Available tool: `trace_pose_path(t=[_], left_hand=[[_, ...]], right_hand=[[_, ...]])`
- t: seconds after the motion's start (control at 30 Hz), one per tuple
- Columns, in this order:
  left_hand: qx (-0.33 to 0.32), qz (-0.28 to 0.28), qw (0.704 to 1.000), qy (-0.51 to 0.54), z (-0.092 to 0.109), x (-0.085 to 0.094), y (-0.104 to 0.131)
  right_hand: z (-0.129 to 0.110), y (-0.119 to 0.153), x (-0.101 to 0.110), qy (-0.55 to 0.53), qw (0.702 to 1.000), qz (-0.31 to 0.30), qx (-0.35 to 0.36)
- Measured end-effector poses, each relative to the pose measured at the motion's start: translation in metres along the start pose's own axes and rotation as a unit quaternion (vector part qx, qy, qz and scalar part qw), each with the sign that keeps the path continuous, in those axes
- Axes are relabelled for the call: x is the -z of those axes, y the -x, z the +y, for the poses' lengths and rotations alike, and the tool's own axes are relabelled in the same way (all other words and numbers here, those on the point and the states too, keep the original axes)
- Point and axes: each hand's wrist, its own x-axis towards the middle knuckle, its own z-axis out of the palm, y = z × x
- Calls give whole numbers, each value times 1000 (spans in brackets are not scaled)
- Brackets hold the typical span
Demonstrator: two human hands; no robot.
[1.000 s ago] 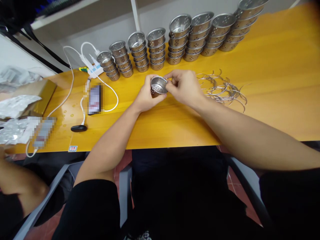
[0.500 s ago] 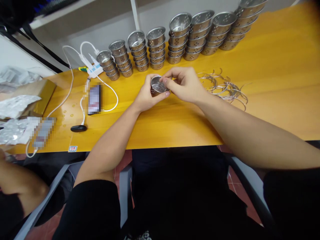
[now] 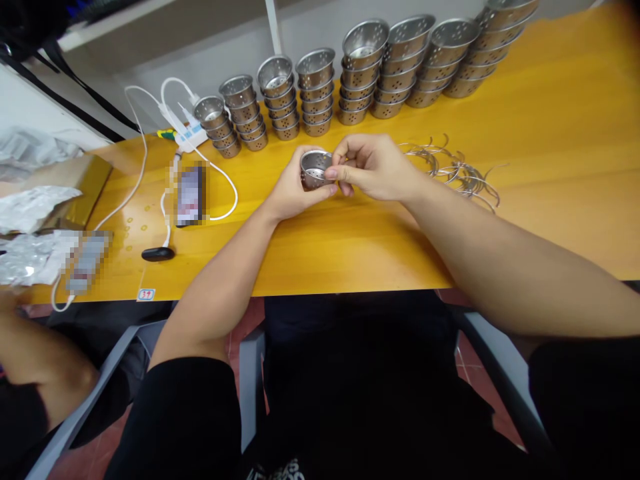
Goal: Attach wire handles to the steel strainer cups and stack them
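Observation:
My left hand (image 3: 296, 190) is wrapped round a small perforated metal strainer cup (image 3: 315, 168), tilted with its mouth toward me above the table. The thumb lies along the cup's near side. My right hand (image 3: 373, 168) is closed in a pinch, thumb and forefinger at the cup's right rim. Whatever is between those fingertips, if anything, is too small to make out. To the right of that hand lies a loose pile of curved metal wires (image 3: 465, 177), partly behind my forearm.
Stacks of similar perforated cups (image 3: 317, 93) line the back of the yellow table (image 3: 330, 260). At left are a phone (image 3: 190, 197), a white power strip (image 3: 191, 137) with cables, a black oval object (image 3: 158, 254) and a cardboard box (image 3: 85, 187) with plastic bags. Another person's arm (image 3: 45, 353) shows at lower left.
My right fingertips have shifted slightly down and right, from over the cup's mouth to its right rim. The left hand still holds the cup. The view has tilted slightly.

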Motion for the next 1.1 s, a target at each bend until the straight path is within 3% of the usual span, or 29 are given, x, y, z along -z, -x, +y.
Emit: trace_pose_path(t=[0.2,0.5,0.6,0.8,0.97,1.1], left_hand=[[-34,2,999,14,1,-4,-1],[-53,5,999,-8,-9,-3,-2],[-36,4,999,-13,-4,-3,-1],[64,9,998,-21,16,-2,-1],[81,28,996,-18,17,0,-4],[91,49,994,-31,16,3,-5]], right_hand=[[-2,1,1,-6,1000,20,-7],[4,-1,1,-1,1000,1,-13],[5,-1,2,1,1000,2,-14],[0,4,0,48,999,14,-17],[-4,9,1,159,983,97,12],[-3,9,7,221,970,89,40]])
